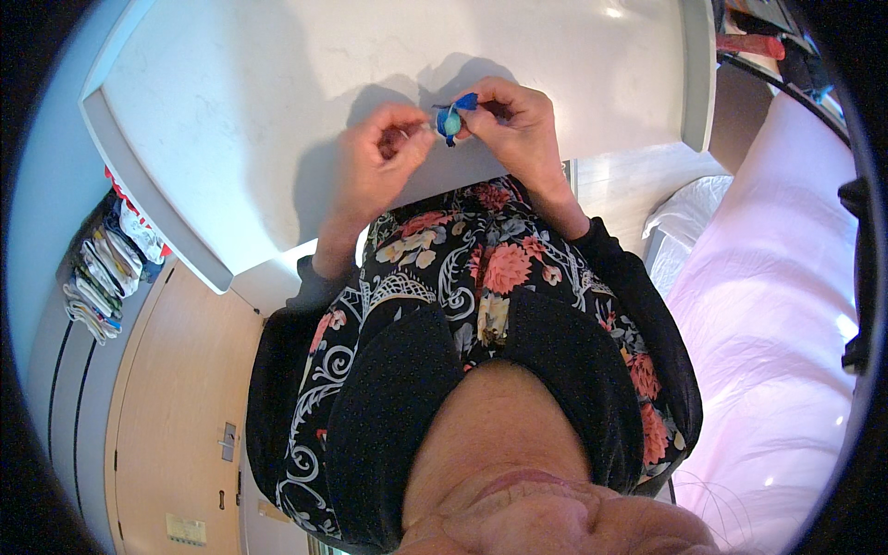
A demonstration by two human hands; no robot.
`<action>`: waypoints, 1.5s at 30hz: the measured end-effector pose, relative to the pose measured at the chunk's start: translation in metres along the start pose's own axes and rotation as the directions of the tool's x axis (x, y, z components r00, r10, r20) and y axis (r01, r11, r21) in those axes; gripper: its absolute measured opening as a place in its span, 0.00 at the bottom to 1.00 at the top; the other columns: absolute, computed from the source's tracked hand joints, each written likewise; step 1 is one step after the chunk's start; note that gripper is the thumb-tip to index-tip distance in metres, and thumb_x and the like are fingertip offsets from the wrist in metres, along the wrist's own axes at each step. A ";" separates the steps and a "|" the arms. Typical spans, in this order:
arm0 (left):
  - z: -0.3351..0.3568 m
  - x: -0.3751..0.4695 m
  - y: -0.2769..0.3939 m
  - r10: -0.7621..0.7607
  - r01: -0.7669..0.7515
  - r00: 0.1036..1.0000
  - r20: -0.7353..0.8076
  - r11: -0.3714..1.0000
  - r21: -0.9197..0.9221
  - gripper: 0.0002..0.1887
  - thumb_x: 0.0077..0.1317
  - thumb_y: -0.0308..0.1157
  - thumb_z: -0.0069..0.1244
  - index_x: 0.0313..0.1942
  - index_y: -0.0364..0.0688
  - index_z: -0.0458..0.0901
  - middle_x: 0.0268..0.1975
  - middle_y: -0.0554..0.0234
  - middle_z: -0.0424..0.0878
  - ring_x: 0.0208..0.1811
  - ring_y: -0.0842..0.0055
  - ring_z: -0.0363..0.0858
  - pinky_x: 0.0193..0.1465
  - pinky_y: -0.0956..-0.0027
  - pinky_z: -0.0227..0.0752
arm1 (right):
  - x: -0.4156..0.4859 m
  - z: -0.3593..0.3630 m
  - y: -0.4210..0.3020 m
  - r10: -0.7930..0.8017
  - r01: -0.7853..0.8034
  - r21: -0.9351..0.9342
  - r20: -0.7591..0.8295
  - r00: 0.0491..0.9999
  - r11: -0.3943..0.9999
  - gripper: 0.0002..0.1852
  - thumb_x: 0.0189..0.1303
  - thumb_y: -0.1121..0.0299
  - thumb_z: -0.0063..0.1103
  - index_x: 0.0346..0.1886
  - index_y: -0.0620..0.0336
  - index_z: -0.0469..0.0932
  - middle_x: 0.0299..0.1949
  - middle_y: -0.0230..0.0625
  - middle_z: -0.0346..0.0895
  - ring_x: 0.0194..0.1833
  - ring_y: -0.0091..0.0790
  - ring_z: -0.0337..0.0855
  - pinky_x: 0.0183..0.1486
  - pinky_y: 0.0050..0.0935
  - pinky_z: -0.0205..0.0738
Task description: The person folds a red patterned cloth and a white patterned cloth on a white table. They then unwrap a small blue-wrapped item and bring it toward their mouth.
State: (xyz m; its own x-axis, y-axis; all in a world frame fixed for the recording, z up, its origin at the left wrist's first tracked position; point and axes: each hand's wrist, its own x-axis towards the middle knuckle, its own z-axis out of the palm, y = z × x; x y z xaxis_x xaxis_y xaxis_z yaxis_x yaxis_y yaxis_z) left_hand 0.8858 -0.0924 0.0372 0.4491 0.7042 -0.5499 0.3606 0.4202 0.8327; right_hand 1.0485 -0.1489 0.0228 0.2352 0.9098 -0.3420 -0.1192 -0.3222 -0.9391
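In the head view, my right hand (517,125) pinches a small dark-blue and teal object (451,123) between thumb and fingers, above the near part of a pale tabletop (541,41). A pointed blue piece sticks up by the fingertips, and a thin pale strip runs beside it. What kind of object it is cannot be told. My left hand (385,149) is just left of it, blurred, with thumb and fingertips drawn together close to the object's left side. Whether those fingertips hold a part of it is unclear.
Raised rims (156,194) bound the tabletop at left and right. Beyond the left rim stand folded cloths (104,270) and a wooden door (173,409). A pink sheet (770,277) covers a surface at right, below a red item (753,46).
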 end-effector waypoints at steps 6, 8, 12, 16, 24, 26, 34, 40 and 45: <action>-0.004 0.006 0.018 0.184 -0.184 0.983 0.019 0.965 0.189 0.08 0.54 0.25 0.54 0.34 0.36 0.77 0.24 0.68 0.77 0.23 0.87 0.72 0.25 0.83 0.65 | -0.001 -0.003 0.003 -0.023 0.039 -0.148 0.109 0.994 0.988 0.04 0.52 0.82 0.51 0.31 0.68 0.75 0.25 0.32 0.77 0.26 0.20 0.77 0.31 0.16 0.72; -0.001 0.009 0.022 0.187 -0.186 0.982 0.022 0.953 0.240 0.08 0.53 0.25 0.54 0.34 0.36 0.77 0.24 0.67 0.77 0.23 0.87 0.72 0.25 0.82 0.65 | 0.000 -0.003 0.005 -0.012 0.030 -0.154 0.115 0.993 0.988 0.04 0.52 0.82 0.52 0.31 0.68 0.76 0.25 0.32 0.77 0.26 0.20 0.77 0.30 0.16 0.71; 0.001 0.013 0.023 0.203 -0.205 0.979 0.031 0.951 0.233 0.08 0.52 0.25 0.54 0.33 0.36 0.76 0.23 0.66 0.77 0.23 0.86 0.72 0.25 0.82 0.65 | 0.000 -0.001 0.007 -0.028 0.045 -0.171 0.103 0.994 0.984 0.03 0.53 0.81 0.53 0.31 0.67 0.76 0.25 0.31 0.77 0.26 0.19 0.76 0.29 0.16 0.71; 0.001 0.016 0.023 0.218 -0.221 0.975 0.039 0.945 0.241 0.07 0.53 0.25 0.53 0.32 0.35 0.76 0.24 0.66 0.77 0.23 0.86 0.73 0.25 0.82 0.65 | 0.002 0.001 0.005 -0.048 0.053 -0.123 0.039 0.998 0.991 0.05 0.46 0.77 0.58 0.28 0.65 0.77 0.21 0.38 0.76 0.22 0.24 0.75 0.25 0.22 0.68; -0.001 0.023 0.023 0.121 -0.125 0.989 0.088 0.991 0.041 0.04 0.56 0.24 0.50 0.32 0.34 0.76 0.27 0.69 0.77 0.27 0.88 0.72 0.28 0.84 0.66 | 0.005 0.000 0.005 -0.067 0.075 -0.129 0.070 0.995 0.989 0.05 0.47 0.78 0.57 0.29 0.66 0.77 0.22 0.38 0.75 0.22 0.25 0.75 0.25 0.22 0.68; -0.002 0.024 0.023 0.114 -0.117 0.987 0.112 0.993 0.018 0.04 0.57 0.24 0.49 0.32 0.34 0.76 0.27 0.70 0.76 0.28 0.89 0.72 0.28 0.84 0.65 | 0.006 0.000 0.006 -0.065 0.070 -0.126 0.045 0.997 0.990 0.05 0.47 0.78 0.57 0.30 0.65 0.77 0.22 0.38 0.75 0.22 0.25 0.75 0.25 0.22 0.68; -0.002 0.027 0.020 0.044 -0.046 0.991 0.128 0.999 0.012 0.03 0.57 0.24 0.48 0.31 0.35 0.76 0.27 0.72 0.76 0.28 0.90 0.71 0.29 0.85 0.65 | 0.007 -0.002 0.005 -0.020 0.030 -0.093 0.109 0.994 0.995 0.04 0.55 0.81 0.51 0.34 0.67 0.74 0.28 0.31 0.75 0.31 0.20 0.78 0.35 0.17 0.74; -0.003 0.028 0.017 0.039 -0.032 0.990 0.133 0.998 -0.055 0.03 0.57 0.24 0.49 0.32 0.35 0.76 0.28 0.71 0.76 0.29 0.89 0.72 0.29 0.85 0.66 | 0.007 0.003 0.002 -0.040 0.041 -0.020 0.047 0.998 0.999 0.06 0.54 0.82 0.52 0.36 0.65 0.74 0.29 0.30 0.75 0.31 0.18 0.76 0.34 0.16 0.73; -0.005 0.027 0.017 0.059 -0.053 0.989 0.134 0.998 -0.042 0.05 0.56 0.24 0.50 0.33 0.35 0.75 0.30 0.69 0.77 0.30 0.88 0.73 0.31 0.84 0.68 | 0.008 0.008 -0.001 -0.060 0.060 0.006 0.026 0.998 0.998 0.09 0.53 0.82 0.52 0.39 0.63 0.74 0.30 0.28 0.75 0.30 0.17 0.75 0.33 0.15 0.71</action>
State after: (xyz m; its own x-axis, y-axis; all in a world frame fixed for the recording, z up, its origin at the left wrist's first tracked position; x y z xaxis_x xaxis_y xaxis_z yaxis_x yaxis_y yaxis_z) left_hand 0.9002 -0.0636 0.0373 0.5752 0.6445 -0.5038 0.3010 0.4060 0.8629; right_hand 1.0429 -0.1396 0.0212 0.2164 0.9341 -0.2841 -0.1106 -0.2657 -0.9577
